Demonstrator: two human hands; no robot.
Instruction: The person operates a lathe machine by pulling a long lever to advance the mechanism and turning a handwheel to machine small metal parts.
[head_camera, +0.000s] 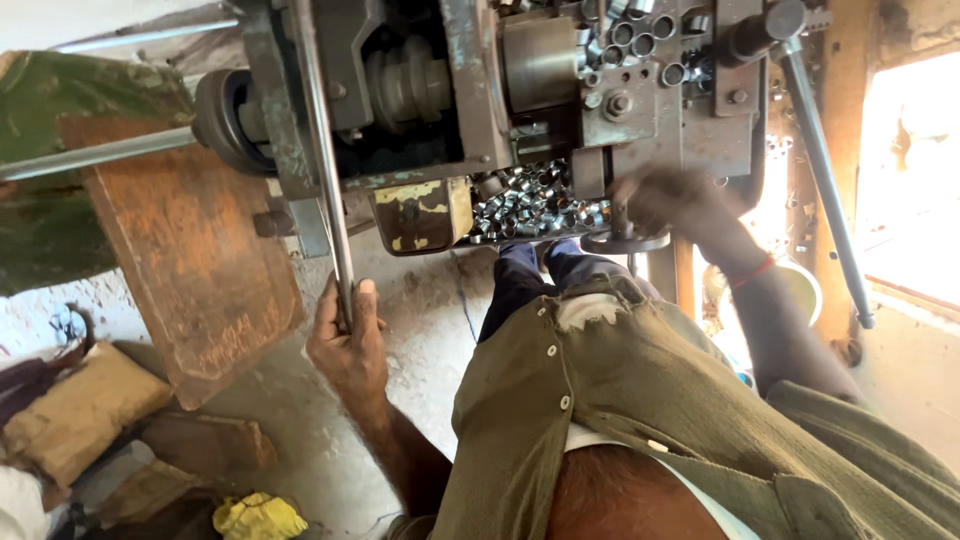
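Looking down from the head camera onto a rough, pale concrete floor (430, 330), dusty and stained; a worn metal machine (480, 90) with flaking paint fills the upper frame; a rusty brown plate (190, 250) leans at its left side; bright daylight enters through an opening (910, 170) at the right, washing out detail there; a yellow rag (258, 516) and tan, sack-like bundles (85, 405) lie on the floor at lower left.

Hidden or unclear: the machine's top is cut off by the frame edge; the right hand (672, 200) is motion-blurred; its fingers sit at a small round handwheel (625, 240) under the machine, and the grip looks closed on it, though the blur leaves finger detail hard to make out; a red band circles that wrist; an olive shirt (620, 400) covers the lower frame and hides the legs below the knees.

Left hand (348, 345): wrapped tight around the lower end of a long steel lever (325, 150), thumb up along the rod; the lever runs up and slightly left across the machine front. A second long bar (825, 180) with a dark knob hangs at the right, untouched.

Containers: an open tray (425, 215) at the machine's lower edge holds a heap of small shiny metal rings (530, 200); more rings (640, 40) sit piled on the machine near the top.
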